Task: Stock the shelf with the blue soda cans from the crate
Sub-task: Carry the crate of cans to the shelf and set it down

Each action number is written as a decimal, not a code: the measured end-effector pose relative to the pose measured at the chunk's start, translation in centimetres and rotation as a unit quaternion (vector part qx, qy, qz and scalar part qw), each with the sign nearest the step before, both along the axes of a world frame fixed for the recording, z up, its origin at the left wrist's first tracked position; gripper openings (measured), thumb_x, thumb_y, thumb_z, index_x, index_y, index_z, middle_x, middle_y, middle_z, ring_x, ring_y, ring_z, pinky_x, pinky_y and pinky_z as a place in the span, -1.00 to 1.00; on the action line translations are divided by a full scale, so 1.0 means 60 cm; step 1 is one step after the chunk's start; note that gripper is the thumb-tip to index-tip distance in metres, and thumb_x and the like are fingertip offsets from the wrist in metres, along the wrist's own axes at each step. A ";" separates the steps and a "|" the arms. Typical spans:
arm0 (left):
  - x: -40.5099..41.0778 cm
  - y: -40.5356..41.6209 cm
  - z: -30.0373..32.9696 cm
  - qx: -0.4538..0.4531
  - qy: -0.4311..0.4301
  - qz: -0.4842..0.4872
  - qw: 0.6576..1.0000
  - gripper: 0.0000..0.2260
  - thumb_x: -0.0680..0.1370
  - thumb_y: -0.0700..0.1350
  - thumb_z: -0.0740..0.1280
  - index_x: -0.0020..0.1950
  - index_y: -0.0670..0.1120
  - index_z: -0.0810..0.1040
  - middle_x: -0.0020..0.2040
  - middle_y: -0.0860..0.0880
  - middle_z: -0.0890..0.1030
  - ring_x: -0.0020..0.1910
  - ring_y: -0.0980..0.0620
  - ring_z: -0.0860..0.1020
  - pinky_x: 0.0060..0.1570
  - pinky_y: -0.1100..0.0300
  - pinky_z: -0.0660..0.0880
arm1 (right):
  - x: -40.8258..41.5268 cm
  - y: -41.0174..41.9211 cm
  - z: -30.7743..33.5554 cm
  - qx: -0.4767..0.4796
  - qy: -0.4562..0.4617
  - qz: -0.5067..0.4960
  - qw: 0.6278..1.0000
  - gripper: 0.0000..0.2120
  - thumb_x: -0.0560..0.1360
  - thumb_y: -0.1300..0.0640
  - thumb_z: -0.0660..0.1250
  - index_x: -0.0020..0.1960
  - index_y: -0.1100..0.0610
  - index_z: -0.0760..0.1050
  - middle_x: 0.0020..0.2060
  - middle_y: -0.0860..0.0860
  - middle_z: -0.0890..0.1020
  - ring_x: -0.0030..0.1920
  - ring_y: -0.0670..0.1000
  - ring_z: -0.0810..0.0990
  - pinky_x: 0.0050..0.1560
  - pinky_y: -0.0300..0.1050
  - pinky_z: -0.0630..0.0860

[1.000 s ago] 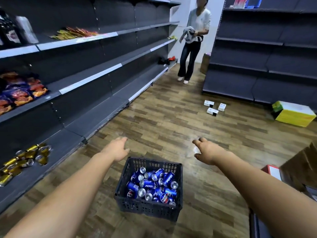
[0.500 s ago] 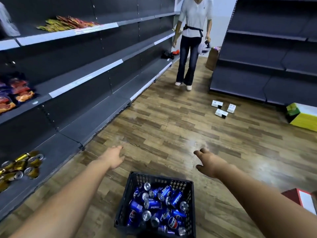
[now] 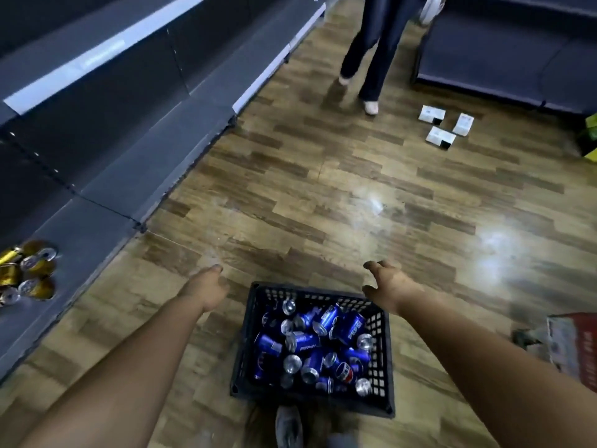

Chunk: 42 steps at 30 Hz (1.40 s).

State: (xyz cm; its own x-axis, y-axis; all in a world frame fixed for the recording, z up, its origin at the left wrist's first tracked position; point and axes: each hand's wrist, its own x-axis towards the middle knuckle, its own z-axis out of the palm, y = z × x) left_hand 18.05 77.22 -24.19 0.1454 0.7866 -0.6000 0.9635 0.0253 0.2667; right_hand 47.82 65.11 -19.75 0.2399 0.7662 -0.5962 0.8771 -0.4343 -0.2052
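Observation:
A black plastic crate [image 3: 381, 360] stands on the wooden floor just in front of my shoe. Several blue soda cans [image 3: 311, 345] lie jumbled inside it. My left hand [image 3: 206, 287] hovers past the crate's far left corner, fingers relaxed and empty. Over the far right corner my right hand [image 3: 386, 286] is held with its fingers spread and loosely bent, holding nothing. The grey bottom shelf [image 3: 97, 221] runs along the left side.
Several gold cans [image 3: 27, 270] lie on the bottom shelf at far left. A person's legs [image 3: 371, 53] stand farther down the aisle. Three small white boxes [image 3: 444, 126] lie on the floor at right, and a red box [image 3: 578, 344] sits at the right edge.
The view has tilted down and moved closer to the crate. Both empty hands now sit nearer the crate's far corners. The person in the aisle has stepped closer.

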 end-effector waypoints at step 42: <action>0.024 -0.053 -0.669 -0.024 0.018 0.355 0.935 -0.77 0.55 -0.13 0.31 0.18 -0.15 0.48 0.11 -0.19 0.58 0.04 -0.19 0.54 0.00 0.04 0.43 | 0.122 -0.170 -0.748 -0.068 -0.021 -0.541 0.838 -0.56 0.49 0.02 0.37 0.23 0.24 0.34 0.15 0.22 0.53 0.14 0.27 0.52 0.11 0.10 0.49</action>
State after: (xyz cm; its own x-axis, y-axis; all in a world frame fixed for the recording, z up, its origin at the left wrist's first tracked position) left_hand 19.49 74.01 -64.32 -0.4229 0.6496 -0.6318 0.7079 0.6721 0.2173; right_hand 55.11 54.90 -64.66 0.7731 0.0132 -0.6342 -0.0396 -0.9968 -0.0690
